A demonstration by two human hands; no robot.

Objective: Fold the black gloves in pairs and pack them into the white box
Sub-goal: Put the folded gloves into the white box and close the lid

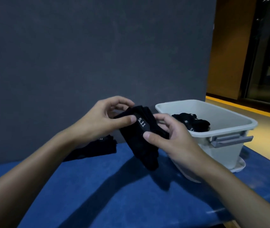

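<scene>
Wall: a dark grey panel (81,46) is standing behind your work area.
Table: a blue-covered table (98,186) is carrying everything in front of you.
Box: the white box (219,150) is sitting on the table to your right, its grey handle (233,140) facing you.
Left hand: your left hand (101,119) is gripping the upper end of the held gloves, thumb pressing down just beside the white lettering, fingers curling over the far edge.
Right hand: your right hand (172,137) is pinching the same gloves lower down, thumb lying on the front and fingers wrapping round behind.
Held gloves: the black gloves (141,148) are hanging between both hands above the table, just left of the box, fingertips pointing down; you cannot tell whether it is one glove or a pair.
Waiting gloves: more black gloves (96,148) are lying on the table by the wall, partly hidden behind your left wrist.
Packed gloves: a black bundle (191,121) is resting inside the box.
Lettering: "5.11" (141,124) is showing on the held gloves' strap.
</scene>
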